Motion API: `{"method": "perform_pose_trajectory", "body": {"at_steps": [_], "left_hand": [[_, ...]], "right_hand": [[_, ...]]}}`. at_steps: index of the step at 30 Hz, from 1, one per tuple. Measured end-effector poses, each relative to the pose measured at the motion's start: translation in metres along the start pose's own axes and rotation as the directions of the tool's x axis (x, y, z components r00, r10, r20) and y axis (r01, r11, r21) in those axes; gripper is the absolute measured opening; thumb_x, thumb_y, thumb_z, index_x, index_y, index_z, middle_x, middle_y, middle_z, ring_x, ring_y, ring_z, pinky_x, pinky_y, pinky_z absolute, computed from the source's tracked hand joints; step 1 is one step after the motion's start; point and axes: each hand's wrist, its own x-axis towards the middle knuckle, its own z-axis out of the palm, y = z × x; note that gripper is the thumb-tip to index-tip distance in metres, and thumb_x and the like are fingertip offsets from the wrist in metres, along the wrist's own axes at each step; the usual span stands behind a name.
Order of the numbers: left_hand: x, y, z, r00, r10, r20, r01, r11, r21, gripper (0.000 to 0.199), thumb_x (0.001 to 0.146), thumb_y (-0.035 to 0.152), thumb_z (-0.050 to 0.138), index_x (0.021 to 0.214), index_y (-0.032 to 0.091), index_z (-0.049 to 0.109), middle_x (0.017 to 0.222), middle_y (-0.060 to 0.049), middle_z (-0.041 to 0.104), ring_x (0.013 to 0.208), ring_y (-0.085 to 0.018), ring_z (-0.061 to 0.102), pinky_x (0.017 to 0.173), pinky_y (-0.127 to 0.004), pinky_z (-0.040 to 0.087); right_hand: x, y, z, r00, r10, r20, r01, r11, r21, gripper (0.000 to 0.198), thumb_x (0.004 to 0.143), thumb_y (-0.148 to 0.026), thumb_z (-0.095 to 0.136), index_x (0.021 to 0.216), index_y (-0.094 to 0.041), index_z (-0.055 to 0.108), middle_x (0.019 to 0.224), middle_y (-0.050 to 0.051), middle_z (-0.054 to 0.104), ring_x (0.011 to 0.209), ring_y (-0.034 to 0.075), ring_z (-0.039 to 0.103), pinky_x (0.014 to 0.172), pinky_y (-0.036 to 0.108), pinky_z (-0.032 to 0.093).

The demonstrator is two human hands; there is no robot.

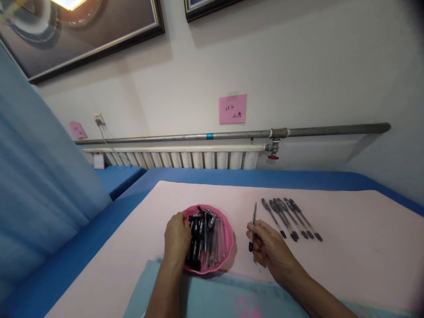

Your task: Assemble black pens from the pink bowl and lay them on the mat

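My right hand [266,245] pinches an uncapped pen [253,229], held upright with its thin tip upward and its black end down. At the left rim of a pink scalloped bowl [231,236], my left hand [178,234] is closed with curled fingers; what is between the fingertips is hidden. Inside the bowl lie several black pen caps [197,229] and, on the right side, several clear pen barrels [217,240]. Right of my right hand, several capped pens [288,216] with black ends lie slanted side by side on the pink sheet.
A pink sheet [364,247] covers the blue-edged table [232,175]. In front of me is a light-blue cloth [212,300]. Behind stand a white radiator [198,160] and a pipe [238,134] with a red valve [273,157]. A blue curtain [43,176] hangs at left.
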Motion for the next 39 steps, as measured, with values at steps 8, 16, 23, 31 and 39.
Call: {"method": "perform_pose_trajectory", "body": {"at_steps": [8, 16, 23, 31, 39], "left_hand": [[-0.003, 0.007, 0.010, 0.994, 0.080, 0.080, -0.098, 0.963, 0.250, 0.031, 0.079, 0.010, 0.035, 0.093, 0.012, 0.063, 0.095, -0.016, 0.065, 0.091, -0.026, 0.059, 0.076, -0.033, 0.041], [-0.002, 0.004, 0.008, 0.988, 0.071, 0.139, -0.107, 0.956, 0.272, 0.026, 0.078, 0.014, 0.040, 0.090, 0.017, 0.063, 0.091, -0.012, 0.068, 0.087, -0.025, 0.061, 0.071, -0.031, 0.041], [0.000, -0.003, 0.011, 0.994, 0.053, 0.092, -0.059, 0.996, 0.068, 0.021, 0.076, 0.017, 0.045, 0.085, 0.019, 0.064, 0.086, -0.012, 0.069, 0.081, -0.026, 0.062, 0.068, -0.032, 0.041], [0.001, -0.006, 0.001, 0.988, 0.008, 0.154, -0.010, 1.000, 0.008, 0.034, 0.070, 0.008, 0.044, 0.097, 0.018, 0.063, 0.091, -0.009, 0.070, 0.085, -0.022, 0.062, 0.071, -0.028, 0.042], [0.002, -0.012, -0.023, 0.996, -0.032, 0.079, 0.036, 0.998, -0.051, 0.029, 0.075, 0.011, 0.045, 0.100, 0.017, 0.059, 0.097, -0.008, 0.069, 0.091, -0.018, 0.062, 0.077, -0.026, 0.043]], "right_hand": [[-0.006, -0.002, 0.005, 0.999, -0.043, 0.016, 0.044, 0.997, -0.065, 0.026, 0.073, -0.038, 0.058, 0.059, -0.020, 0.045, 0.037, -0.009, 0.043, 0.024, 0.005, 0.033, 0.027, 0.016, 0.023], [-0.007, 0.000, 0.007, 0.997, -0.055, 0.061, 0.062, 0.992, -0.113, 0.024, 0.074, -0.037, 0.055, 0.061, -0.021, 0.042, 0.037, -0.010, 0.044, 0.024, 0.005, 0.034, 0.027, 0.016, 0.024], [-0.008, 0.001, 0.006, 0.990, -0.070, 0.124, 0.092, 0.979, -0.182, 0.021, 0.075, -0.033, 0.054, 0.062, -0.021, 0.042, 0.040, -0.010, 0.045, 0.025, 0.004, 0.032, 0.027, 0.016, 0.022], [-0.018, -0.001, 0.015, 0.980, -0.128, 0.150, 0.158, 0.966, -0.204, 0.022, 0.075, -0.032, 0.056, 0.062, -0.022, 0.041, 0.041, -0.011, 0.044, 0.028, 0.005, 0.031, 0.031, 0.018, 0.029], [-0.015, 0.000, 0.012, 0.981, -0.124, 0.147, 0.154, 0.966, -0.207, 0.021, 0.074, -0.032, 0.058, 0.061, -0.022, 0.044, 0.041, -0.011, 0.044, 0.029, 0.005, 0.032, 0.031, 0.018, 0.029]]}}
